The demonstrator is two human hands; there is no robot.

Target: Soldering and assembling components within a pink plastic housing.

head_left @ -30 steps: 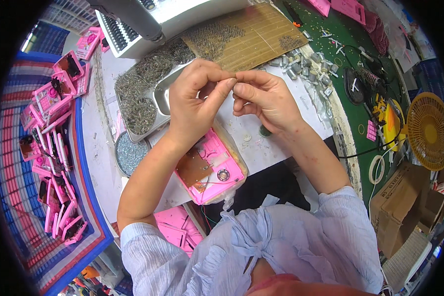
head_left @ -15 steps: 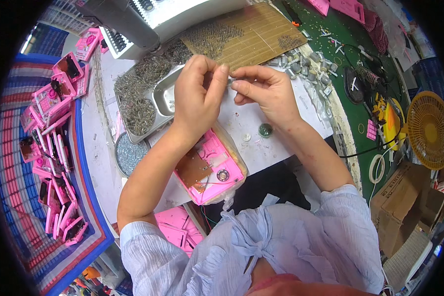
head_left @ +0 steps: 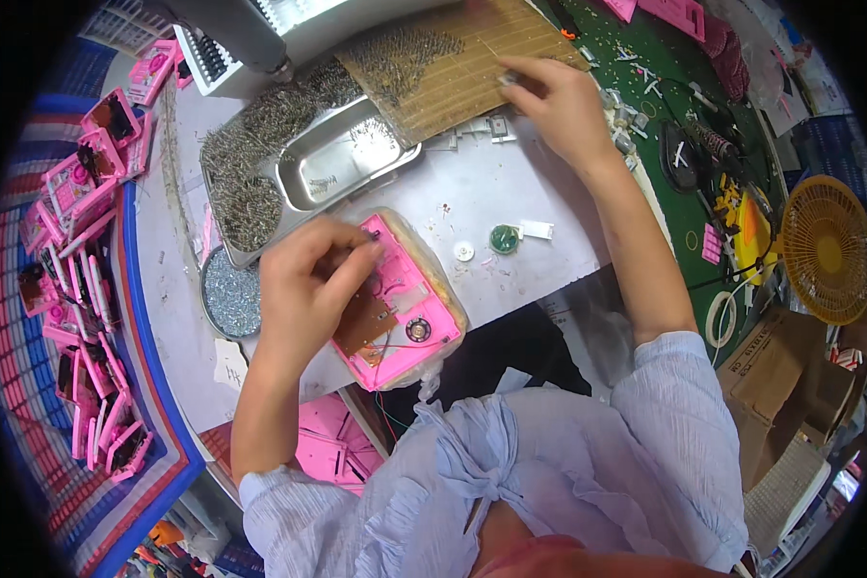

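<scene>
- Two hands: the left hand (head_left: 308, 275) is over the far left part of the pink case (head_left: 416, 306), thumb and forefinger close together; whether they grip anything I cannot tell. The right hand (head_left: 564, 111) has its fingertips clamped on one small grey piece (head_left: 507, 79) above the cardboard sheet (head_left: 453, 96).
- One pink case lies near the table's near edge, with one round speaker (head_left: 418, 330) and one brown board (head_left: 359, 323) inside.
- One green round pot (head_left: 503, 239) and one white disc (head_left: 464, 251) are right of it.
- Half a second ago the hands were almost touching; now they are well apart, left nearer, right farther.
- The metal tray's (head_left: 308, 173) hollow is now more exposed.
- Left of the table, pink cases (head_left: 96, 183) overlap, too many to count.
- The left hand and forearm hide part of the pink case.
</scene>
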